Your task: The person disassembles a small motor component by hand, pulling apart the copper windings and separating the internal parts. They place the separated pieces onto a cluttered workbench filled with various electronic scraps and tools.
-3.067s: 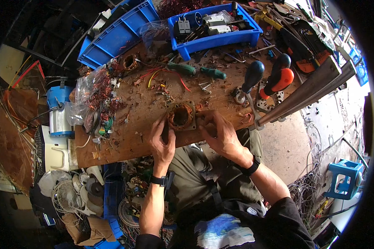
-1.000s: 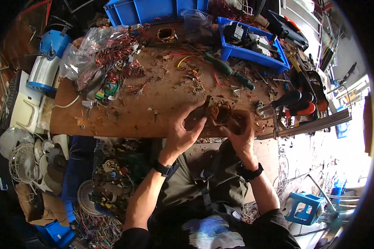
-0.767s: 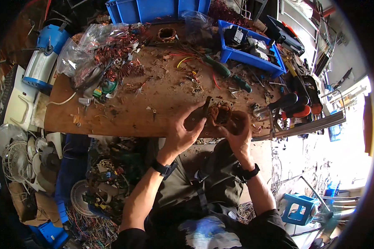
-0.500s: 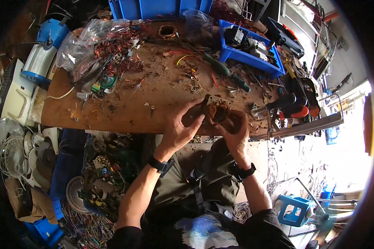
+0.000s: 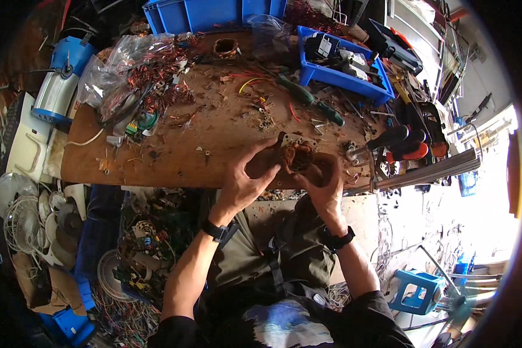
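Observation:
A small motor stator (image 5: pixel 296 155) with brown, dirty windings around a dark centre hole is held just above the near edge of the wooden bench (image 5: pixel 174 153). My left hand (image 5: pixel 242 182) is curved, its thumb and fingers gripping the left side. On the other side, the thumb and fingers of my right hand (image 5: pixel 327 188) close around the stator's lower right. Some of the fingertips are hidden behind it. A pale metal plate shows at its far side.
Green-handled screwdrivers (image 5: pixel 296 88) and scattered scraps lie beyond my hands. A blue tray of parts (image 5: pixel 345 81) stands at the far right. Tangled copper wire (image 5: pixel 156 78) covers the far left, with a brown winding ring (image 5: pixel 225 48) at the back. Dark-handled tools (image 5: pixel 397 139) stick out at right.
The stator stays between both hands and appears slightly tilted, shifted a little to the left. The whole view has also moved slightly. Neither hand has let go.

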`<action>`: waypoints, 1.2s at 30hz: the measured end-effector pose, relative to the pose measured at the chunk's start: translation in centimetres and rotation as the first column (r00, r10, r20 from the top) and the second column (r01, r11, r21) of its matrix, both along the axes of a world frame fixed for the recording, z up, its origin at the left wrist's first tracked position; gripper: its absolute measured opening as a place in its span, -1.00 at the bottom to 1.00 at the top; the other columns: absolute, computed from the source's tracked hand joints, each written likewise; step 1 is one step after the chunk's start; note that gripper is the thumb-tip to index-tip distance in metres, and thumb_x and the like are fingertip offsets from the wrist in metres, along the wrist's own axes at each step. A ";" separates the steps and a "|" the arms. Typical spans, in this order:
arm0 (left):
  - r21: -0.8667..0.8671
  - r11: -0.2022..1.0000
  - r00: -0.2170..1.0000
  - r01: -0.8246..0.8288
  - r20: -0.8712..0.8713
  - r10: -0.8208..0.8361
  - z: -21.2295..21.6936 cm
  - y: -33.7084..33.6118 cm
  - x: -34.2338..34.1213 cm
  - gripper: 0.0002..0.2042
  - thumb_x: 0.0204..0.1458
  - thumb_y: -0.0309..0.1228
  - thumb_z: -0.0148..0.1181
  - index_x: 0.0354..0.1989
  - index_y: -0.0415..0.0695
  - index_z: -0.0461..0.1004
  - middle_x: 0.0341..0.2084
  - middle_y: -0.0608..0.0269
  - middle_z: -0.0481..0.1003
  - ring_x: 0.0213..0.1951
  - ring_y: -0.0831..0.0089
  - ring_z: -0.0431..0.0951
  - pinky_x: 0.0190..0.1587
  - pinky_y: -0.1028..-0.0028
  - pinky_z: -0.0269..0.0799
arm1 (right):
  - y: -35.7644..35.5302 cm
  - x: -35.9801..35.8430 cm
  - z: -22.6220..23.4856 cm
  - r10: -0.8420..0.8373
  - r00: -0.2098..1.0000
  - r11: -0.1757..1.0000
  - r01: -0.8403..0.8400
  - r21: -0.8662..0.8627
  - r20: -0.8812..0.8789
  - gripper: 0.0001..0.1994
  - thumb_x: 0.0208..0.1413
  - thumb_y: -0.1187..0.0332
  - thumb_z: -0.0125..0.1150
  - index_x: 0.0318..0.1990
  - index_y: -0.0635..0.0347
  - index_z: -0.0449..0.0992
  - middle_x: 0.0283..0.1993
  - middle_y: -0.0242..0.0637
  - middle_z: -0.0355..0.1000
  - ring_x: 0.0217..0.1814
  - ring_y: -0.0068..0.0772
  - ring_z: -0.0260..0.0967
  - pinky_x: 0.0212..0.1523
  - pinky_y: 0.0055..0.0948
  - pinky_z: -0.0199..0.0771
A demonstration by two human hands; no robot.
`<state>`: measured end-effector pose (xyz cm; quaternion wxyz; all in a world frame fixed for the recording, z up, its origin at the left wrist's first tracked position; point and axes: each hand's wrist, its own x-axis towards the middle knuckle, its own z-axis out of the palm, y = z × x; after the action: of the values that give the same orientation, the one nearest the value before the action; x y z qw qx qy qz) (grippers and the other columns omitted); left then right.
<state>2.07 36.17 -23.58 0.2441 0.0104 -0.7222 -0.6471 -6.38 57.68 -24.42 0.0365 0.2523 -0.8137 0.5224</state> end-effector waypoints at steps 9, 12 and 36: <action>0.053 0.998 0.999 0.035 0.030 -0.036 0.6 1.1 0.5 -0.48 0.09 -0.45 0.51 0.26 -0.17 0.55 0.16 0.06 0.61 0.23 0.21 0.59 0.32 0.23 0.45 | -0.2 -0.1 0.6 0.050 0.997 0.993 -0.055 -0.107 -0.051 -0.20 -0.11 0.22 0.77 0.26 0.26 0.42 0.17 -0.10 0.59 0.20 -0.20 0.60 0.19 -0.23 0.63; -0.097 0.995 0.996 0.010 -0.092 -0.019 2.1 2.3 0.6 -0.45 0.07 -0.44 0.53 0.28 -0.16 0.55 0.16 0.05 0.60 0.24 0.17 0.58 0.32 0.22 0.46 | 0.2 0.0 2.4 0.101 0.994 0.992 -0.098 -0.084 0.028 -0.17 -0.12 0.25 0.77 0.30 0.27 0.40 0.22 -0.12 0.58 0.26 -0.25 0.57 0.26 -0.24 0.60; -0.297 0.955 0.995 -0.030 -0.104 -0.001 3.3 5.7 -0.4 -0.49 0.15 -0.46 0.40 0.31 -0.16 0.52 0.21 0.01 0.54 0.26 0.05 0.50 0.38 0.11 0.35 | 1.5 -1.3 1.3 0.237 0.961 0.942 -0.190 -0.278 0.146 -0.20 -0.01 0.18 0.68 0.33 0.31 0.39 0.29 0.00 0.44 0.36 -0.14 0.46 0.35 -0.22 0.49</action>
<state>1.71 41.85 -20.28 0.2844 -0.0546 -0.7978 -0.5288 -7.71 59.17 -23.16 -0.0602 0.2847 -0.7056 0.6461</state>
